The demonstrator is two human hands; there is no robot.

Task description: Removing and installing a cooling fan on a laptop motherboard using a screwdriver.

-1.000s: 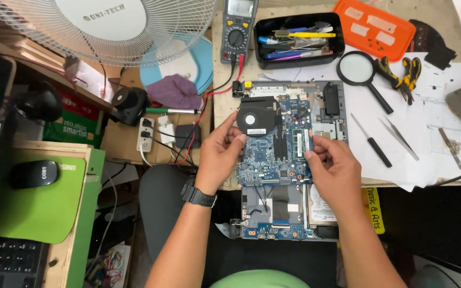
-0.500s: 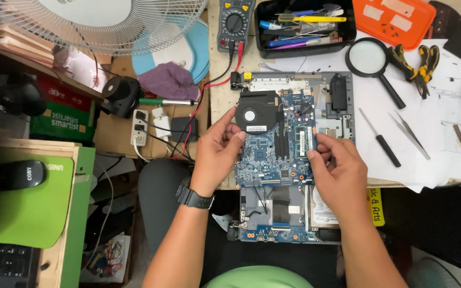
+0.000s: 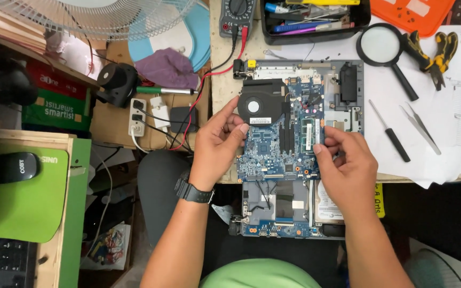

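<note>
A blue laptop motherboard with a round black cooling fan at its top left lies over an opened laptop base on the wooden bench. My left hand, with a black watch on its wrist, grips the board's left edge just below the fan. My right hand pinches the board's right edge beside a green memory module. Below the board, the lower part of the laptop chassis with a silver hard drive hangs over the bench's front edge.
A magnifying glass, yellow-handled pliers, a small screwdriver and tweezers lie on white paper at right. A black tool tray, a multimeter with leads, a fan, a power strip and a green mouse pad surround me.
The view has shifted slightly downward and closer. Both hands stay on the motherboard's edges, with almost no change in grip or in the board's position.
</note>
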